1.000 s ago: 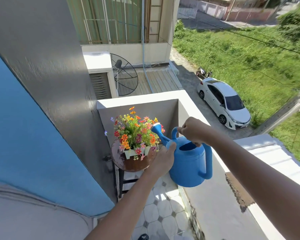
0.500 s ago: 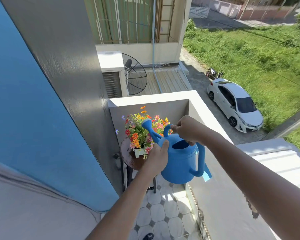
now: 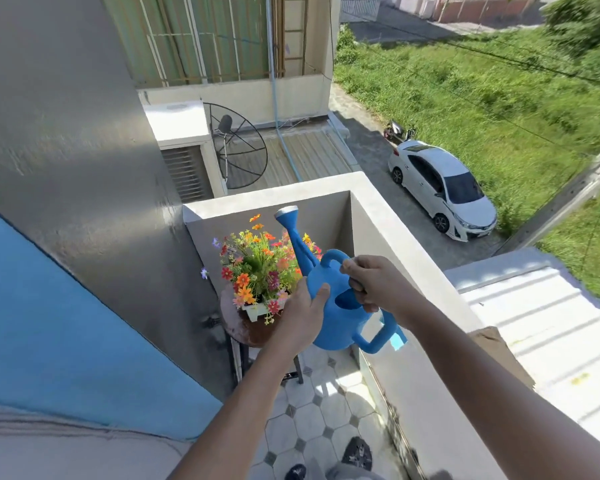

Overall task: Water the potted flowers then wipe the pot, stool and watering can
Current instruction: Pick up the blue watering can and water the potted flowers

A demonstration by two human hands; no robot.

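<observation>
A blue watering can (image 3: 340, 323) is held up just right of the potted flowers (image 3: 260, 268), its spout tipped up above the blooms. My right hand (image 3: 371, 284) grips the can's top handle. My left hand (image 3: 303, 315) presses flat against the can's left side. The flowers, orange, red and pink, stand in a small white pot (image 3: 255, 311) on a round brown stool (image 3: 246, 332) in the balcony corner. A light blue cloth (image 3: 397, 341) shows behind the can's rear handle, on the balcony wall.
The balcony wall (image 3: 388, 233) runs along the right and back of the corner. A grey and blue house wall (image 3: 66, 202) closes the left. Tiled floor (image 3: 312, 420) lies below, with my feet at the bottom edge. Far below, a white car stands parked.
The can's spout has swung up from over the flowers, so the can now sits more level. Both hands stayed on it. The camera view has shifted a little.
</observation>
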